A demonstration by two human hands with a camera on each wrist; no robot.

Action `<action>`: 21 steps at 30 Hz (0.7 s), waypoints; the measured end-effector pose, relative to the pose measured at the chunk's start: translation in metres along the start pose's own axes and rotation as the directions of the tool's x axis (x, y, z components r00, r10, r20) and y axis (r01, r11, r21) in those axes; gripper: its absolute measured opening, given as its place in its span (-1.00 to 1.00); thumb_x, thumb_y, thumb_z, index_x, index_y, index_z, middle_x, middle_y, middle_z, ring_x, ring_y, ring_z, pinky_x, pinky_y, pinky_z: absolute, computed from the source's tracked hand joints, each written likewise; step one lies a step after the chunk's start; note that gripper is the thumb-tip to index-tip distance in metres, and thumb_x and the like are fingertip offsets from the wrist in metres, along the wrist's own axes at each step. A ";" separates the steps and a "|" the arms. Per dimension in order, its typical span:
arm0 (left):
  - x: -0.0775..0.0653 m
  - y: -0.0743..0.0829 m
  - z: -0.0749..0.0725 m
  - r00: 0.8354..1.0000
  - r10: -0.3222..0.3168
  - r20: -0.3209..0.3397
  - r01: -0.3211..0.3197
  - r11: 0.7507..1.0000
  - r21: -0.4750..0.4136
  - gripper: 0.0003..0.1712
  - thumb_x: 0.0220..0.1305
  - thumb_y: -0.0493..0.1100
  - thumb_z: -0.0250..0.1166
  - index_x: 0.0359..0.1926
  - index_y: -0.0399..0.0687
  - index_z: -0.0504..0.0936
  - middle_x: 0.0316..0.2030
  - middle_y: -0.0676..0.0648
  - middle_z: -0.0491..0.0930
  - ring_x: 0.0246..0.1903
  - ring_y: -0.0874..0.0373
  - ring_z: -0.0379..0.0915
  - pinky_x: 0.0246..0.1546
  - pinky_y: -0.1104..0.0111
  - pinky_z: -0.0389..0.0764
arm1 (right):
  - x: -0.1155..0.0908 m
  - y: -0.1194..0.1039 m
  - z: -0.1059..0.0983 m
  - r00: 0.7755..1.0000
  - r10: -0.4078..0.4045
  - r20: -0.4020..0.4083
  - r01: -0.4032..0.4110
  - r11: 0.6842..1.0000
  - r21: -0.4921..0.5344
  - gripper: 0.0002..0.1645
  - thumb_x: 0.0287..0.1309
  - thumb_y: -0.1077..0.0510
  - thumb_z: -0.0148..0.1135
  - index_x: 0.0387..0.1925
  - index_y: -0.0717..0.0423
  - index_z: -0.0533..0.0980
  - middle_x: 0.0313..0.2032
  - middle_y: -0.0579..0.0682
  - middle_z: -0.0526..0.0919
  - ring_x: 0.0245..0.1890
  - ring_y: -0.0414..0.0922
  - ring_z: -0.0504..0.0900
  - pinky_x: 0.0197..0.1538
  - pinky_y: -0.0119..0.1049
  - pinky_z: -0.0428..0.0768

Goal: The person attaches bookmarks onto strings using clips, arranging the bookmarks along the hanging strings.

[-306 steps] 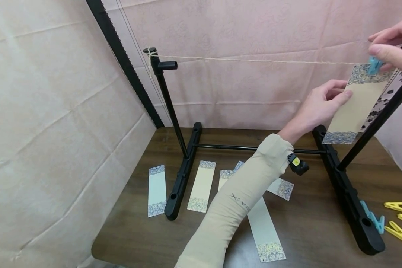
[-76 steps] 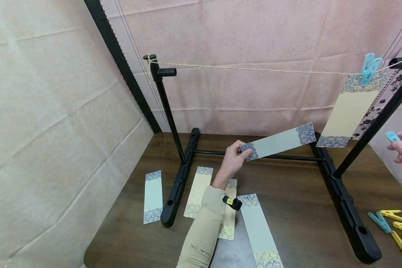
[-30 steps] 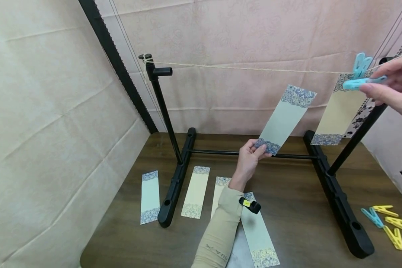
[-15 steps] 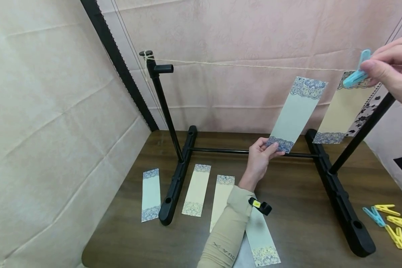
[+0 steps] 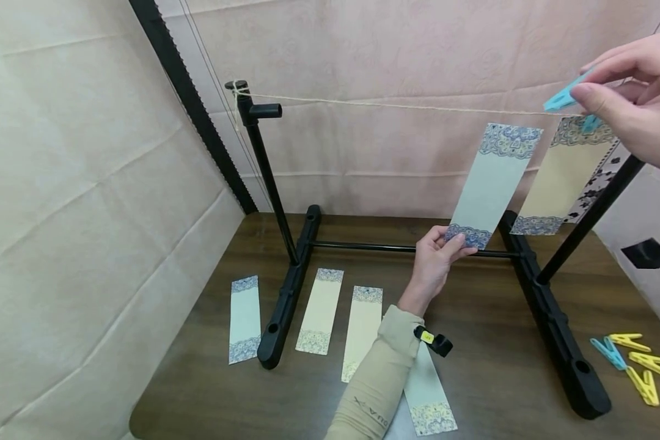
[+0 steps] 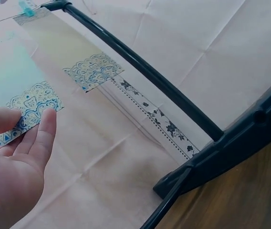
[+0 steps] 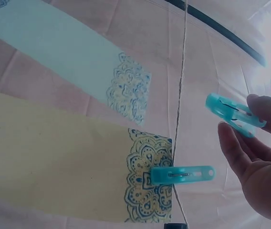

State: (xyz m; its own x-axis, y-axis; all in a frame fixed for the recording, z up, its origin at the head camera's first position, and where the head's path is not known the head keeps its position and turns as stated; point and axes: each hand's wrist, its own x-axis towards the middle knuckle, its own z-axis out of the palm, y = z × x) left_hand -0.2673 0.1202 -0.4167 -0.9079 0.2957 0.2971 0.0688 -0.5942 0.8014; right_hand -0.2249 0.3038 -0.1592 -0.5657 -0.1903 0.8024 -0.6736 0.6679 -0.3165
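Note:
My left hand [image 5: 433, 256] pinches the lower end of a pale blue bookmark-like paper strip [image 5: 495, 183], its blue lace-patterned ends showing. The strip's top edge stands just under the string [image 5: 363, 104]. Up at the right, my right hand [image 5: 638, 101] pinches a blue clothespin [image 7: 231, 112] by its handles, close above the string. A cream strip [image 5: 566, 174] hangs from the string by another blue clothespin [image 7: 183, 175], which the right hand partly covers in the head view.
A black stand [image 5: 561, 330] carries the string between its posts. On the table [image 5: 198, 391] lie several patterned strips, such as a cream one [image 5: 320, 311] and a pale blue one [image 5: 244, 321]. Yellow clothespins [image 5: 651, 365] and a blue clothespin [image 5: 608, 352] lie at the right.
The cream strip got clipped up earlier. Since then my left hand has lifted the pale blue strip upright and moved it right, and my right hand has raised a blue clothespin to the string.

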 end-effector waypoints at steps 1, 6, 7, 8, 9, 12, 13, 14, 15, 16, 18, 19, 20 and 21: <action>-0.001 0.000 0.001 1.000 -0.003 -0.002 0.003 1.000 0.005 -0.74 0.25 -0.32 0.17 -0.07 -0.35 0.43 -0.11 -0.17 0.61 -0.25 0.13 0.62 -0.16 0.26 0.57 | 0.001 0.000 0.001 1.000 0.002 -0.005 -0.002 1.000 -0.007 -0.69 0.13 0.43 0.12 -0.05 0.28 0.49 -0.14 -0.44 0.39 -0.22 -0.53 0.49 -0.07 -0.70 0.40; -0.003 -0.003 0.009 1.000 -0.010 0.006 0.010 1.000 0.021 -0.72 0.25 -0.30 0.17 -0.04 -0.33 0.44 -0.09 -0.15 0.62 -0.23 0.03 0.62 -0.12 0.22 0.55 | 0.007 -0.002 0.004 1.000 -0.010 -0.008 0.009 0.995 -0.095 -0.66 0.14 0.37 0.14 -0.02 0.40 0.44 -0.19 -0.55 0.32 -0.27 -0.64 0.40 -0.04 -0.71 0.37; -0.003 -0.005 0.011 1.000 -0.009 0.010 0.009 1.000 0.022 -0.72 0.25 -0.30 0.17 -0.04 -0.33 0.43 -0.10 -0.15 0.62 -0.23 0.01 0.62 -0.11 0.20 0.55 | 0.008 -0.002 0.004 1.000 -0.015 0.000 0.015 0.993 -0.120 -0.67 0.15 0.35 0.14 -0.05 0.43 0.44 -0.19 -0.57 0.29 -0.27 -0.64 0.38 -0.03 -0.71 0.36; -0.003 -0.006 0.013 1.000 -0.007 0.012 0.006 1.000 0.020 -0.72 0.25 -0.31 0.17 -0.04 -0.34 0.43 -0.10 -0.15 0.62 -0.22 0.00 0.62 -0.10 0.17 0.54 | 0.009 -0.002 0.004 1.000 -0.024 0.008 0.025 0.989 -0.147 -0.68 0.15 0.34 0.14 -0.08 0.47 0.44 -0.19 -0.59 0.26 -0.26 -0.65 0.35 -0.02 -0.72 0.34; -0.002 -0.007 0.015 1.000 -0.006 0.014 0.006 1.000 0.018 -0.72 0.26 -0.31 0.16 -0.03 -0.35 0.43 -0.10 -0.15 0.62 -0.22 0.00 0.62 -0.10 0.15 0.54 | 0.010 -0.002 0.004 1.000 -0.026 0.015 0.028 0.984 -0.178 -0.69 0.15 0.32 0.15 -0.10 0.48 0.45 -0.20 -0.62 0.22 -0.25 -0.65 0.32 -0.01 -0.73 0.32; -0.002 -0.010 0.018 1.000 0.010 0.003 -0.010 1.000 0.006 -0.74 0.26 -0.33 0.15 -0.04 -0.38 0.42 -0.12 -0.16 0.62 -0.24 0.04 0.62 -0.11 0.11 0.54 | 0.013 -0.002 0.004 0.999 -0.001 0.045 0.011 0.972 -0.234 -0.71 0.18 0.28 0.14 -0.14 0.47 0.47 -0.25 -0.63 0.16 -0.25 -0.64 0.25 0.00 -0.76 0.27; -0.002 -0.011 0.018 1.000 0.016 0.000 -0.016 1.000 0.004 -0.74 0.27 -0.34 0.14 -0.05 -0.39 0.42 -0.12 -0.17 0.62 -0.25 0.06 0.62 -0.13 0.12 0.55 | 0.014 -0.002 0.004 0.998 0.015 0.056 -0.001 0.970 -0.245 -0.71 0.18 0.26 0.14 -0.15 0.46 0.48 -0.27 -0.62 0.16 -0.27 -0.64 0.24 -0.02 -0.77 0.26; -0.001 -0.011 0.018 1.000 0.022 -0.002 -0.022 1.000 0.000 -0.74 0.27 -0.34 0.14 -0.05 -0.40 0.41 -0.12 -0.18 0.62 -0.25 0.07 0.62 -0.13 0.13 0.55 | 0.016 -0.001 0.004 0.997 0.026 0.067 -0.009 0.968 -0.253 -0.71 0.19 0.26 0.13 -0.15 0.45 0.48 -0.28 -0.60 0.16 -0.28 -0.64 0.23 -0.04 -0.78 0.25; -0.001 -0.010 0.018 1.000 0.027 -0.002 -0.027 1.000 -0.002 -0.74 0.27 -0.34 0.13 -0.05 -0.40 0.40 -0.12 -0.18 0.61 -0.26 0.09 0.62 -0.14 0.15 0.56 | 0.017 0.000 0.004 0.996 0.043 0.080 -0.021 0.966 -0.259 -0.71 0.20 0.25 0.12 -0.15 0.44 0.47 -0.29 -0.58 0.17 -0.29 -0.63 0.23 -0.06 -0.78 0.24; -0.001 -0.010 0.018 0.999 0.034 -0.002 -0.034 0.999 -0.005 -0.74 0.27 -0.34 0.13 -0.05 -0.41 0.40 -0.12 -0.19 0.61 -0.26 0.09 0.62 -0.14 0.17 0.56 | 0.018 0.000 0.005 0.994 0.058 0.095 -0.031 0.964 -0.264 -0.71 0.21 0.24 0.11 -0.14 0.44 0.47 -0.29 -0.56 0.18 -0.30 -0.63 0.22 -0.08 -0.78 0.23; 0.000 -0.008 0.018 0.999 0.044 -0.003 -0.044 0.999 -0.010 -0.74 0.27 -0.34 0.14 -0.06 -0.41 0.40 -0.11 -0.20 0.61 -0.27 0.10 0.62 -0.15 0.20 0.57 | 0.019 0.002 0.005 0.989 0.084 0.124 -0.047 0.960 -0.275 -0.70 0.23 0.23 0.10 -0.12 0.43 0.46 -0.31 -0.53 0.18 -0.33 -0.63 0.22 -0.14 -0.78 0.21; -0.001 -0.007 0.018 0.999 0.048 -0.005 -0.048 0.999 -0.012 -0.75 0.27 -0.34 0.14 -0.07 -0.41 0.40 -0.11 -0.20 0.61 -0.27 0.10 0.62 -0.15 0.21 0.57 | 0.020 0.002 0.005 0.987 0.087 0.134 -0.046 0.958 -0.282 -0.70 0.23 0.22 0.09 -0.11 0.42 0.45 -0.31 -0.52 0.18 -0.35 -0.62 0.21 -0.17 -0.77 0.20; -0.001 -0.006 0.018 0.999 0.051 -0.006 -0.051 0.999 -0.015 -0.74 0.26 -0.34 0.14 -0.07 -0.41 0.40 -0.11 -0.20 0.61 -0.27 0.11 0.62 -0.15 0.21 0.57 | 0.021 0.003 0.005 0.987 0.085 0.140 -0.043 0.958 -0.282 -0.70 0.23 0.22 0.08 -0.11 0.41 0.44 -0.32 -0.52 0.19 -0.36 -0.63 0.22 -0.18 -0.78 0.20; -0.001 -0.005 0.019 0.999 0.052 -0.005 -0.052 0.998 -0.019 -0.74 0.26 -0.34 0.14 -0.07 -0.41 0.40 -0.11 -0.20 0.61 -0.26 0.11 0.62 -0.15 0.20 0.57 | 0.022 0.003 0.004 0.987 0.082 0.141 -0.040 0.961 -0.275 -0.70 0.23 0.23 0.08 -0.12 0.42 0.44 -0.33 -0.52 0.19 -0.38 -0.64 0.22 -0.19 -0.79 0.20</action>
State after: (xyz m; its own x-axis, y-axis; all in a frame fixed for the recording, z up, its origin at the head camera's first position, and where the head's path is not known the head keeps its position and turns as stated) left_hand -0.2590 0.1371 -0.4111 -0.9051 0.2604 0.3362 0.1085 -0.6229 0.7748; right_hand -0.2411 0.2987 -0.1448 -0.6804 -0.2347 0.6942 -0.4932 0.8473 -0.1970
